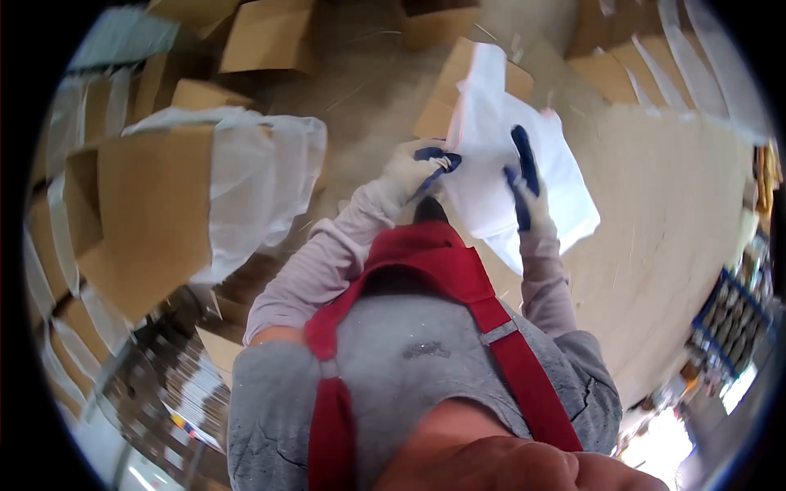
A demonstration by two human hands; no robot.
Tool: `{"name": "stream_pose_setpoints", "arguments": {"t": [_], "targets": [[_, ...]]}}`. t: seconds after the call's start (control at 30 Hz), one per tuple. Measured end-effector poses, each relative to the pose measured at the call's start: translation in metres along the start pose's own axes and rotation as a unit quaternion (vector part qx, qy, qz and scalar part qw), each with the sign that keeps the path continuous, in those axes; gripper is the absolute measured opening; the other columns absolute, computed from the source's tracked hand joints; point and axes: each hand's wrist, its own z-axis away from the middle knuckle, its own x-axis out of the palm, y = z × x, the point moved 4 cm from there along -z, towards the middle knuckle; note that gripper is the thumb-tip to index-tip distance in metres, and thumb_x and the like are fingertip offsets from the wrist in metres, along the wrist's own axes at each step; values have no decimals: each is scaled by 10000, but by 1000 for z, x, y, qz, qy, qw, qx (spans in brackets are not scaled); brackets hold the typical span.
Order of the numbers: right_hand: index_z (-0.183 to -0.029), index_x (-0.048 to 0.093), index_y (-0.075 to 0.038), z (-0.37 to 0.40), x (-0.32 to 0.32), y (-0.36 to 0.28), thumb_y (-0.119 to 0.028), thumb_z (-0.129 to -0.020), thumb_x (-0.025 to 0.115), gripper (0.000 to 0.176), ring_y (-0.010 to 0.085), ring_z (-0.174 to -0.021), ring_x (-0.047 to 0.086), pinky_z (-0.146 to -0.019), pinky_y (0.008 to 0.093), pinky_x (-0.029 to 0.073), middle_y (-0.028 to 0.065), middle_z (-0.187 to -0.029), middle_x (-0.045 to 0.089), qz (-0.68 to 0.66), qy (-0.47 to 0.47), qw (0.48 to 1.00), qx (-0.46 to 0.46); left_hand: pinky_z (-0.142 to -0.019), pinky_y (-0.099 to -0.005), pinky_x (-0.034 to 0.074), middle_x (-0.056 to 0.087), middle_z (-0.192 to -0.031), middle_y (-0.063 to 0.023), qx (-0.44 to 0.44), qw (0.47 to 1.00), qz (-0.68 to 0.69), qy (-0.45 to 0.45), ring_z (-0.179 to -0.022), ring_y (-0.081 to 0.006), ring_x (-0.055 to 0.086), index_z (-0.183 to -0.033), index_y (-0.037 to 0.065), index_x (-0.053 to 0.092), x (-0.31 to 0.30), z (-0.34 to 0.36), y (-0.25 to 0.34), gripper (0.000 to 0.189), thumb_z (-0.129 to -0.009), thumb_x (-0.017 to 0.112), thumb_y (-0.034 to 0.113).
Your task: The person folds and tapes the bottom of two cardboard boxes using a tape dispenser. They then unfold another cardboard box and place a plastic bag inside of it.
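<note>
A white sheet-like bag [491,155] with a pinkish edge hangs in front of the body, over a cardboard box [446,94]. My left hand [426,164], in a white glove with dark blue fingertips, pinches the near left edge of the white bag. My right hand [526,180], gloved the same way, lies against the bag's right part with its fingers stretched out and apart. The bag's lower corner hangs between the hands and below them.
At the left stands an open cardboard box [155,204] with a white liner [262,180] folded over its side. More cardboard boxes [270,37] are at the top. Lined boxes [647,69] stand at the upper right. A blue crate [733,323] is at the far right.
</note>
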Motion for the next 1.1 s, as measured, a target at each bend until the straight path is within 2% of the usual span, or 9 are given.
{"name": "stream_pose_setpoints", "arguments": {"t": [0.07,0.2,0.27,0.3,0.47,0.63,0.8,0.93,1.1], "targets": [[-1416,151,-78,0,36,10,-405,-660,714,998,331,-1332,183,-1061,443,177,168,-1447,190,454,-85,870,-171,-693,-198,457,646,-828,-18,31,998,-7,45,-738,-75,574,-970,-29,634,-15,38,37,179,-823,563,45],[-1417,131,-83,-52,75,109,-499,-573,731,1116,401,-1329,114,-1070,506,55,183,-1458,112,756,-44,646,-99,-728,-246,460,638,-870,-38,194,977,-24,88,-803,-98,571,-1006,-28,613,-44,126,86,258,-795,626,119],[-1404,163,-82,-90,198,-20,-488,-595,718,1062,386,-1313,152,-1057,492,91,180,-1435,157,599,-155,731,-290,-801,-256,459,633,-892,-30,328,943,13,57,-832,-105,573,-1041,-9,592,-58,210,155,260,-799,623,80],[-1398,179,-82,-98,260,-81,-482,-606,712,1035,379,-1304,171,-1051,484,109,179,-1423,179,534,-199,729,-379,-791,-263,462,626,-877,-32,367,911,-68,176,-820,-103,569,-1052,5,588,-86,252,182,293,-779,642,98],[-1367,258,-80,-81,496,-299,-453,-661,680,903,342,-1263,266,-1018,448,199,172,-1364,290,416,-207,600,-651,-706,-270,476,556,-1013,-90,668,598,-52,440,-825,-147,565,-1109,13,553,-193,448,261,334,-791,616,95],[-1335,337,-79,-112,633,-181,-424,-715,647,774,305,-1222,360,-986,411,290,165,-1304,401,669,-210,465,-540,-694,-292,502,611,-965,-82,558,675,-9,482,-813,-142,594,-1068,4,588,-270,494,257,279,-805,611,91],[-1282,442,-51,-94,606,-115,-463,-703,661,743,306,-1172,454,-956,403,375,157,-1252,497,630,-678,318,-207,-717,-225,472,636,-908,-46,422,806,70,409,-793,-120,601,-1029,-22,596,-318,435,220,230,-818,579,69],[-1281,452,-94,-134,592,-206,-328,-856,533,492,201,-885,597,-779,328,491,78,-1090,584,370,-661,650,-55,-664,-216,474,626,-829,-26,433,794,19,426,-721,-108,587,-960,-1,615,-329,419,241,184,-777,607,15],[-1122,556,-40,-107,610,-185,-293,-900,491,344,120,-823,583,-697,278,497,45,-956,605,74,-672,714,184,-622,-244,457,613,-759,-47,348,673,-347,552,-697,-88,563,-846,1,620,-278,369,293,189,-683,711,30]]}}
